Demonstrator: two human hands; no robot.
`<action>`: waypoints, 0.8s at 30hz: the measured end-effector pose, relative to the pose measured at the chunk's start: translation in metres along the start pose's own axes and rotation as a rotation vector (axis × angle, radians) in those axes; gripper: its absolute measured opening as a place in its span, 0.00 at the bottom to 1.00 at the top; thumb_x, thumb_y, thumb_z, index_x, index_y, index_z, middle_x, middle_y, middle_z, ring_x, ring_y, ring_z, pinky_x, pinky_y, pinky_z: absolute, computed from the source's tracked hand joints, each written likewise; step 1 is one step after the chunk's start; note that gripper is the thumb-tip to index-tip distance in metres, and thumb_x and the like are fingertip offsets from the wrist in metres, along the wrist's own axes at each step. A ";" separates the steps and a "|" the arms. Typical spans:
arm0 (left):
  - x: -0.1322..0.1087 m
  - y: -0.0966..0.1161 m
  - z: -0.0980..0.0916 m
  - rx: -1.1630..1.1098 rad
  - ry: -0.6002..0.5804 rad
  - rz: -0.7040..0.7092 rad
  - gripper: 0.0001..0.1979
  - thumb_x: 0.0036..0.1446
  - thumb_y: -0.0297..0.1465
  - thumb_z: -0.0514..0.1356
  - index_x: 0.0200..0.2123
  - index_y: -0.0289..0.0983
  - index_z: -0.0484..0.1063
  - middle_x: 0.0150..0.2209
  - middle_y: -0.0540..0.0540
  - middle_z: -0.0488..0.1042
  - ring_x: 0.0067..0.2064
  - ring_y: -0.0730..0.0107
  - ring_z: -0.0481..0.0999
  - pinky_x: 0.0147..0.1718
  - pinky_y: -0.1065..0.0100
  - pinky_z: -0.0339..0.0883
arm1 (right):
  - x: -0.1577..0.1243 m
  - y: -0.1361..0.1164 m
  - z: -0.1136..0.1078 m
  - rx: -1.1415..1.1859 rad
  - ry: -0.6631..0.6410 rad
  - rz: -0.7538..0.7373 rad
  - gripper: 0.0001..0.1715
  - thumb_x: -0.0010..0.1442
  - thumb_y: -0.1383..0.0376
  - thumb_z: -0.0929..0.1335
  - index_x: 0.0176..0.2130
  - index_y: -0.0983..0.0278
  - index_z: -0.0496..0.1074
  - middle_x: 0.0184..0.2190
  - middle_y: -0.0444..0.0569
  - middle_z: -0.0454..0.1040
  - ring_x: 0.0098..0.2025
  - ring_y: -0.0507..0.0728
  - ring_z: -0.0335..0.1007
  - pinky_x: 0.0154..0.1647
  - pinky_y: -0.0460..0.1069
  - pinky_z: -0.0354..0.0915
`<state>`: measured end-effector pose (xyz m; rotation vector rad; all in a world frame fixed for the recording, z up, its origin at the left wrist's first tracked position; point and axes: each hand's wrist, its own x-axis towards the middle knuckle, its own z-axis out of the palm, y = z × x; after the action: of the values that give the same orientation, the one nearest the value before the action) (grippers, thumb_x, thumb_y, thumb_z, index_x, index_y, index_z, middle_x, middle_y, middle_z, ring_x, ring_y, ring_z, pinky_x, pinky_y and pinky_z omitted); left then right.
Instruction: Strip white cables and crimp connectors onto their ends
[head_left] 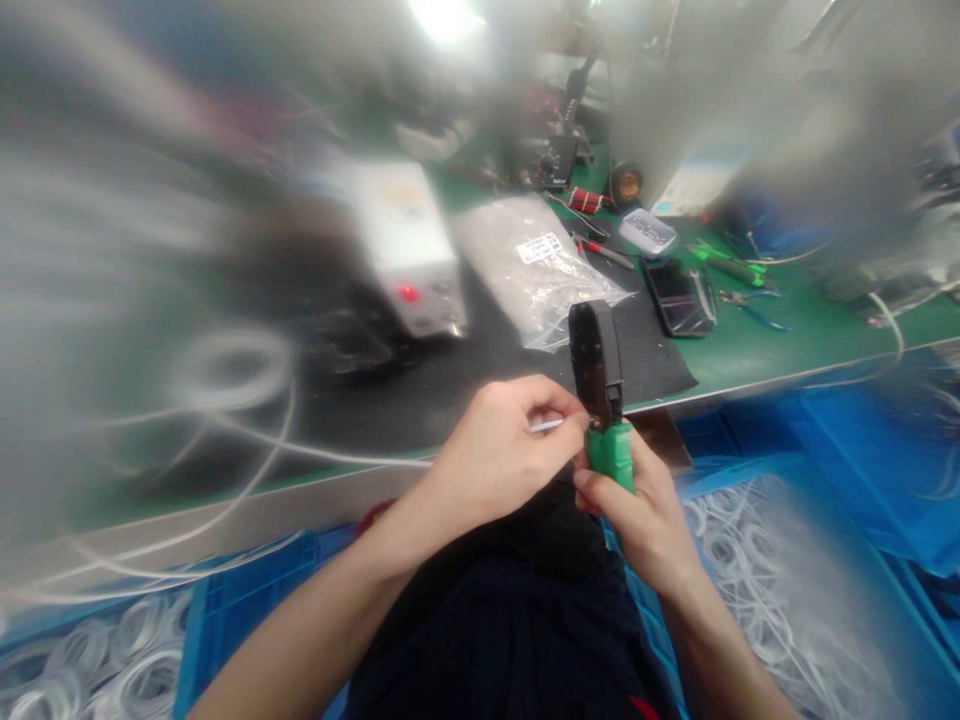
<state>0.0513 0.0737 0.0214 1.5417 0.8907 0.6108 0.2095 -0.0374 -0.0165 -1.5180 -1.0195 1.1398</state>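
My right hand (637,490) is wrapped round the green handles of a crimping tool (600,370), whose dark head points up and away from me. My left hand (510,440) is closed in a pinch on a white cable (547,425), close beside the tool. The fingertips of the left hand meet the tool near the top of its green grips. From behind the left wrist the cable runs left toward a blurred white coil on the bench. The cable's tip is hidden at the fingers, so I cannot tell whether it is in the jaws.
A white box with a red light (420,270) stands on the black mat. Beyond lie a clear plastic bag (525,260), a phone (679,298), red-handled pliers (604,250) and blue-handled pliers (757,305). Blue crates hold coiled white cables (750,560) below the bench edge.
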 end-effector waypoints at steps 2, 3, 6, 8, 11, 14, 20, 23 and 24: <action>0.000 -0.001 0.001 0.007 0.005 0.002 0.06 0.64 0.29 0.66 0.36 0.35 0.84 0.31 0.51 0.84 0.34 0.70 0.81 0.33 0.73 0.69 | 0.000 0.000 0.000 0.005 0.005 0.002 0.09 0.66 0.70 0.72 0.46 0.59 0.72 0.35 0.39 0.73 0.33 0.53 0.67 0.39 0.50 0.66; 0.000 -0.001 0.001 0.010 0.008 0.005 0.07 0.64 0.29 0.66 0.36 0.35 0.84 0.31 0.50 0.84 0.34 0.70 0.81 0.34 0.73 0.70 | 0.000 0.001 0.001 0.009 0.006 0.003 0.09 0.66 0.69 0.72 0.46 0.59 0.72 0.36 0.39 0.73 0.33 0.53 0.67 0.39 0.50 0.67; 0.001 -0.002 0.001 0.018 0.009 0.010 0.07 0.64 0.29 0.65 0.36 0.35 0.85 0.33 0.50 0.84 0.34 0.70 0.81 0.34 0.73 0.69 | 0.000 0.002 0.001 0.017 0.006 0.003 0.10 0.66 0.69 0.72 0.47 0.59 0.72 0.36 0.40 0.73 0.33 0.53 0.67 0.39 0.50 0.67; 0.001 -0.002 0.000 0.024 0.012 0.010 0.07 0.63 0.29 0.65 0.36 0.35 0.85 0.33 0.51 0.84 0.34 0.70 0.81 0.34 0.73 0.69 | 0.000 0.002 0.002 0.015 0.006 0.003 0.10 0.66 0.69 0.72 0.47 0.59 0.72 0.36 0.40 0.73 0.33 0.53 0.67 0.39 0.50 0.67; 0.000 -0.002 0.000 0.030 0.017 0.009 0.06 0.63 0.29 0.66 0.36 0.35 0.85 0.33 0.51 0.84 0.34 0.70 0.80 0.34 0.72 0.69 | 0.001 0.001 0.003 -0.007 0.010 0.000 0.10 0.67 0.69 0.72 0.47 0.59 0.72 0.36 0.40 0.74 0.32 0.53 0.67 0.39 0.50 0.66; 0.000 -0.002 -0.001 0.029 0.019 0.012 0.06 0.63 0.29 0.66 0.36 0.35 0.85 0.33 0.50 0.84 0.34 0.70 0.80 0.34 0.72 0.69 | 0.001 -0.001 0.003 -0.049 0.019 0.007 0.10 0.66 0.68 0.71 0.47 0.59 0.71 0.36 0.40 0.74 0.32 0.53 0.68 0.37 0.50 0.66; 0.000 -0.002 -0.001 0.022 0.008 0.008 0.07 0.63 0.30 0.66 0.37 0.35 0.85 0.33 0.50 0.84 0.34 0.69 0.81 0.34 0.72 0.69 | 0.000 -0.005 0.002 -0.082 0.024 0.010 0.10 0.66 0.66 0.71 0.47 0.60 0.71 0.33 0.40 0.73 0.31 0.54 0.68 0.35 0.50 0.64; 0.001 -0.001 -0.001 0.028 0.006 0.008 0.07 0.64 0.30 0.66 0.37 0.35 0.85 0.34 0.49 0.85 0.35 0.69 0.81 0.34 0.72 0.69 | 0.001 -0.005 0.003 -0.092 0.026 0.003 0.09 0.66 0.66 0.71 0.47 0.60 0.70 0.30 0.38 0.71 0.30 0.54 0.67 0.34 0.50 0.63; 0.001 -0.001 -0.001 0.030 0.006 0.008 0.07 0.64 0.30 0.66 0.37 0.35 0.85 0.34 0.49 0.85 0.35 0.68 0.81 0.34 0.72 0.69 | 0.001 -0.005 0.004 -0.098 0.026 0.003 0.09 0.66 0.66 0.71 0.47 0.60 0.71 0.29 0.38 0.71 0.29 0.54 0.67 0.34 0.50 0.63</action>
<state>0.0509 0.0748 0.0202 1.5721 0.9022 0.6100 0.2060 -0.0344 -0.0125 -1.6081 -1.0695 1.0824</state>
